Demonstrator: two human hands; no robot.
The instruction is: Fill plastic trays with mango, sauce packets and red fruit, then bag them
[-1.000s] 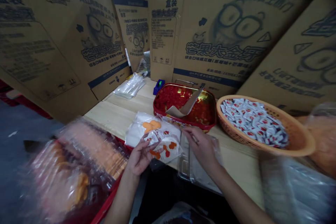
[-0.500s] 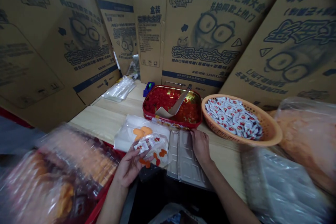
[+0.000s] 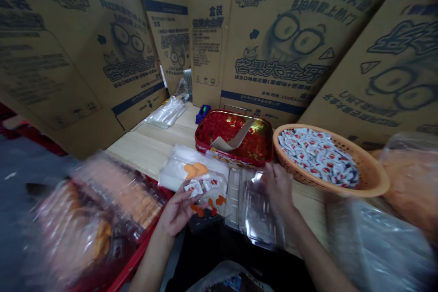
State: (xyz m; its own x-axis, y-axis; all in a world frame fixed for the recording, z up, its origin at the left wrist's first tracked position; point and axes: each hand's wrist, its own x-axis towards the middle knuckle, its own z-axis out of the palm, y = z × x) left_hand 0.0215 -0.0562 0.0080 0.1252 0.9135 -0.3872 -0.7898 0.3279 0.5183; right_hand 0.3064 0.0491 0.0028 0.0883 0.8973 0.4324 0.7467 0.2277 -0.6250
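Note:
My left hand (image 3: 178, 212) holds a clear plastic piece (image 3: 205, 197) with white packets and orange and red candies on it. My right hand (image 3: 278, 187) pinches the upper right edge of a clear, compartmented plastic tray (image 3: 255, 207), whose right part is tilted up. Behind my left hand, orange pieces (image 3: 195, 170) lie on a stack of clear film (image 3: 171, 174). A red tin (image 3: 236, 159) of red and orange candies, with a paper scoop (image 3: 239, 134) in it, stands beyond the tray.
An orange basket (image 3: 379, 178) of white packets stands at the right, near bagged orange pieces (image 3: 407, 178). Packed bags (image 3: 119, 191) lie at the left in a red container. Cardboard boxes (image 3: 273, 32) wall the back. A blue tape dispenser (image 3: 202, 114) sits behind the tin.
My right hand has lifted the right part of the clear tray and blurs with motion. My left hand keeps its hold. The whole view has shifted slightly.

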